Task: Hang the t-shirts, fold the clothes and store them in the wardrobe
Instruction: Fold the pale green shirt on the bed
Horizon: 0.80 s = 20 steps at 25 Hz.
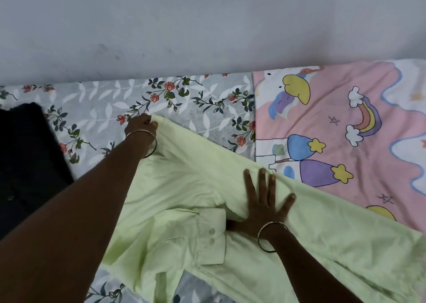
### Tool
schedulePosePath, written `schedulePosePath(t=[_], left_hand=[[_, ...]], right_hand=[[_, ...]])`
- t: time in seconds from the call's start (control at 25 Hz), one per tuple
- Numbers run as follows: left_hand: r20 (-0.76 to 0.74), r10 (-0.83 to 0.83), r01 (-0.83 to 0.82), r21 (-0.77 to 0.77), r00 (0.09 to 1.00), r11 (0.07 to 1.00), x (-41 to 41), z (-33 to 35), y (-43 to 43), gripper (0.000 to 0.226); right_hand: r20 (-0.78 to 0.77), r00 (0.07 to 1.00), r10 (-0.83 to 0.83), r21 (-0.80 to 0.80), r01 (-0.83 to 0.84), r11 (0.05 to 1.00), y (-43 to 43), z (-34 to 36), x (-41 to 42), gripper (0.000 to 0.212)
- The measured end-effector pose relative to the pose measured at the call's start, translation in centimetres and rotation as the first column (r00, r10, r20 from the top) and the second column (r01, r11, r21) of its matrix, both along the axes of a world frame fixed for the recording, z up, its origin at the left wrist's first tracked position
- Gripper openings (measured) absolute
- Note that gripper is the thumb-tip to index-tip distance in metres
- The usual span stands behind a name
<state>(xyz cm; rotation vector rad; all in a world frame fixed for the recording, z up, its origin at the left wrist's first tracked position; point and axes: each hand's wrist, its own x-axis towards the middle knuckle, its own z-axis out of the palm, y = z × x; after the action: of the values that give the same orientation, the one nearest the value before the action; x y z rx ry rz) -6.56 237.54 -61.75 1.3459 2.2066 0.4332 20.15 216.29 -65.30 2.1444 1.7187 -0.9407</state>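
Where the shirt (184, 180) lies across the bed (207, 95), you hold it flat.
Right of a dark garment (30, 155), your left hand (140, 127) pinches the shirt's far corner; your right hand (265, 203) presses down with fingers (262, 179) spread, beside the pink blanket (345, 136).

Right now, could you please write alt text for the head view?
The left hand pinches a corner of a pale green shirt on a floral bedsheet while the right hand presses it flat; a dark garment lies nearby.
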Motion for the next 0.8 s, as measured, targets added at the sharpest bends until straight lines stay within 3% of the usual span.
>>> schedulePosePath(t=[0.16,0.32,0.52,0.6,0.72,0.8], left_hand=[[0.097,0.16,-0.183,0.321,0.982,0.929,-0.1,0.3,-1.9,0.023],[0.179,0.01,-0.094,0.468,0.984,0.879,-2.0,0.5,-7.7,0.024],[-0.075,-0.113,0.133,0.354,0.991,0.926,-6.3,-0.2,-17.4,0.016],[-0.05,-0.109,0.118,0.275,0.993,0.954,-6.7,-0.7,-20.2,0.017],[-0.035,-0.034,0.037,0.071,0.999,0.997,-7.4,-1.3,-23.6,0.049],[-0.049,-0.012,0.008,-0.094,0.999,0.995,-7.9,-1.5,-25.1,0.055]], right_hand=[[0.013,1.0,-0.01,-0.016,0.01,1.0,0.2,-0.1,-0.3,0.141],[0.025,1.0,-0.013,-0.024,0.013,1.0,0.1,-0.1,-0.4,0.141],[0.024,1.0,-0.014,-0.006,0.014,1.0,0.0,0.0,-0.7,0.138],[0.019,1.0,-0.02,0.002,0.02,1.0,0.1,-0.1,-0.4,0.137],[0.024,0.999,-0.026,0.015,0.026,1.0,0.0,-0.2,-0.5,0.137],[0.049,0.998,-0.038,0.035,0.037,0.999,-0.2,0.0,-0.7,0.135]])
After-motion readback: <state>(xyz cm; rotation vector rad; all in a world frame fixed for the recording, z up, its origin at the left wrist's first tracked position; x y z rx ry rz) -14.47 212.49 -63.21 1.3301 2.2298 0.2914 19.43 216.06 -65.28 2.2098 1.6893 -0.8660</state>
